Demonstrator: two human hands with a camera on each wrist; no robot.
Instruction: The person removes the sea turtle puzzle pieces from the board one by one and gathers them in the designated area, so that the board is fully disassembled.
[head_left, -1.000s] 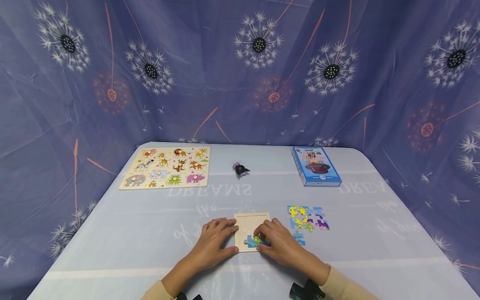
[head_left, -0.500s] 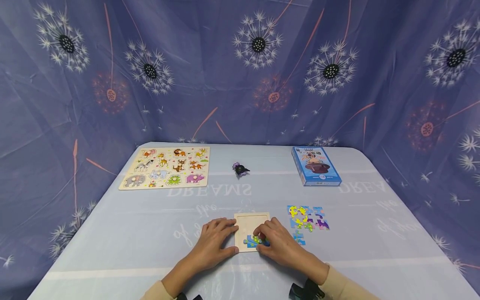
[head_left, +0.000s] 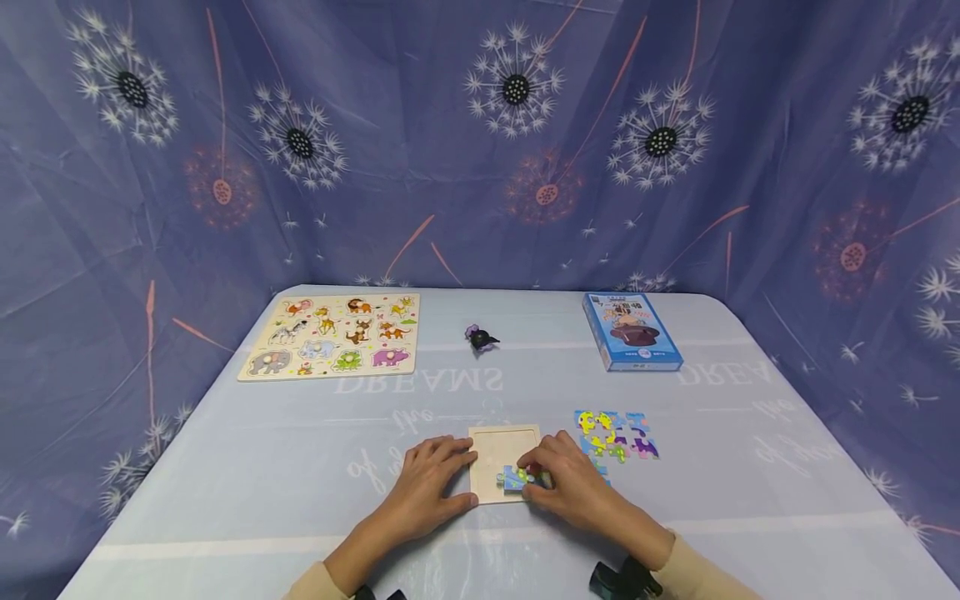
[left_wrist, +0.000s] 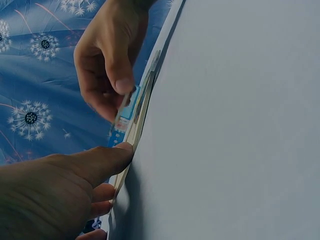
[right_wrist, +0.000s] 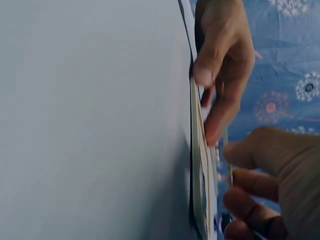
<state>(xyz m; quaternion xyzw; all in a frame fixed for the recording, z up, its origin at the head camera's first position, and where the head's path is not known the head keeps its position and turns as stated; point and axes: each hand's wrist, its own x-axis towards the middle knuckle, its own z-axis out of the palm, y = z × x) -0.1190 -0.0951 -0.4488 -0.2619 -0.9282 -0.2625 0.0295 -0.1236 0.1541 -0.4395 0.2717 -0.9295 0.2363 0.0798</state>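
A small square wooden puzzle tray (head_left: 495,450) lies on the table in front of the person. Along its left edge rests the left hand (head_left: 429,482), thumb at the near corner and relaxed fingertips farther up. Between thumb and fingers the right hand (head_left: 566,483) pinches a blue jigsaw piece (head_left: 514,479) with green-yellow markings. Both wrist views show this piece tilted and raised above the tray. The right fingers cover part of it, so I cannot tell whether a second piece is joined to it. Loose jigsaw pieces (head_left: 600,427) lie flat to the right of the tray.
An animal peg puzzle board (head_left: 337,337) lies at the back left. A small black and purple object (head_left: 481,338) sits at the back middle, and a blue box (head_left: 633,332) at the back right. A patterned curtain (head_left: 420,142) hangs behind the table.
The right hand has moved slightly right and away from the person, taking the pinched jigsaw piece up off the tray's near right part. The left hand keeps its place.
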